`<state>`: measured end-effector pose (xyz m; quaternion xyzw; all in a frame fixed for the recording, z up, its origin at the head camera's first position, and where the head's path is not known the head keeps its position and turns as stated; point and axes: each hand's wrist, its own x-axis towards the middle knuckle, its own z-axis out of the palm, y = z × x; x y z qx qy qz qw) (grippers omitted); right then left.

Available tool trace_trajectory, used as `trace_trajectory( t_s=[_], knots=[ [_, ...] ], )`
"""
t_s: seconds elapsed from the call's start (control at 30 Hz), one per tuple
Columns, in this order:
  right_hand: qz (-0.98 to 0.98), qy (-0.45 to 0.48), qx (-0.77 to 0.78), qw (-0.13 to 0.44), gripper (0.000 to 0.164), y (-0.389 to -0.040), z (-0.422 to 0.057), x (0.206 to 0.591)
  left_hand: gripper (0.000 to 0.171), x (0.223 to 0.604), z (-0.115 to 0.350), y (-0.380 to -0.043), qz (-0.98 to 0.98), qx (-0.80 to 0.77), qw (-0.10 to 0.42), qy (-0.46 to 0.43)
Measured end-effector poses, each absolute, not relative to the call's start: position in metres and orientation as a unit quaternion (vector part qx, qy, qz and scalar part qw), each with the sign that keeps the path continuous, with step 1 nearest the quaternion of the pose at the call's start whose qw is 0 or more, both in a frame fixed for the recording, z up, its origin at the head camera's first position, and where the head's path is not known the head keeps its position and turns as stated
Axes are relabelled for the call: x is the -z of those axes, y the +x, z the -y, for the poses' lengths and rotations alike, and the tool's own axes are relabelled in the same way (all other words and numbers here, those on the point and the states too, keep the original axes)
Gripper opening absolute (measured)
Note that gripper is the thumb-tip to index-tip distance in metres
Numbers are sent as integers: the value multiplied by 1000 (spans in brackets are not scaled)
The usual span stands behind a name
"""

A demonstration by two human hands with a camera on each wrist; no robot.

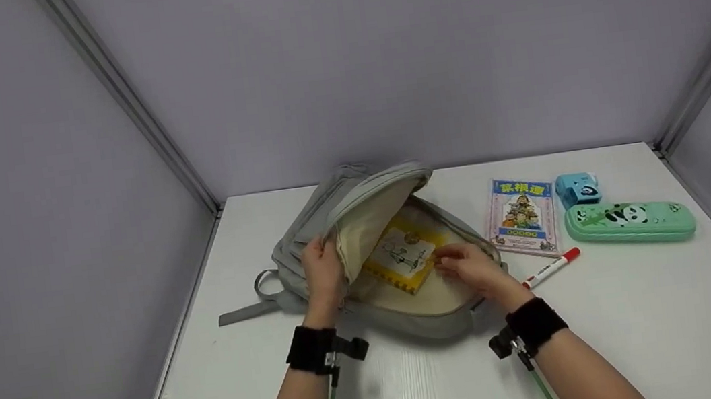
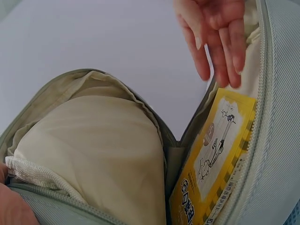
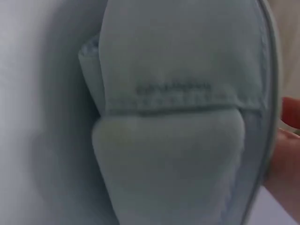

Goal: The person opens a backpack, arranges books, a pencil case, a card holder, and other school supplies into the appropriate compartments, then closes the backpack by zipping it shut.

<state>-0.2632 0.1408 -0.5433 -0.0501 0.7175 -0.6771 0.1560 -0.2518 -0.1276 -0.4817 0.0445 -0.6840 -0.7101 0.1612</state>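
A grey backpack point(image 1: 412, 327) is lying on the white tabletop point(image 1: 681, 308) with its main compartment gaping, and a person is working at it with both hands. The left hand point(image 1: 324, 272) is pinching the edge of the raised flap point(image 1: 375, 221) and holding it up, so that the cream lining is showing. The right hand point(image 1: 475, 269) is hanging over the opening, its fingers loose, mostly straight and slightly apart, right by the edge of a yellow book point(image 1: 403, 254); whether the fingertips are touching the cover I cannot tell. That book is resting inside the compartment against the pale lining, its drawn cover facing out. Both wrists are wearing black bands point(image 1: 311, 349). A grey strap point(image 1: 247, 314) is trailing from the bag's left side across the tabletop. Over on the right, a red-capped marker point(image 1: 552, 267) is lying aslant just beyond the right wrist, pointing its cap toward a green panda case point(image 1: 629, 222). A blue-and-pink booklet point(image 1: 523, 214) is lying near the bag, while a small blue object point(image 1: 578, 189) is sitting between it and the case, just behind the case's left end.
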Motion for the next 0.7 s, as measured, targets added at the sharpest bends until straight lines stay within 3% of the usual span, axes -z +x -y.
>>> trace_trajectory(
  t_s=[0.2,0.33,0.43,0.7],
  knots=[
    [-854,16,519,7,32,-268,-181,537,38,495,131,-258,690,701,172,60],
    [-905,67,417,-48,39,-274,-214,544,39,497,133,-258,691,700,173,50],
    [-942,72,325,-35,48,-278,-238,554,39,497,134,-257,681,712,168,42],
    [-976,23,193,96,55,-277,-267,578,39,485,133,-251,682,714,148,46]
  ],
)
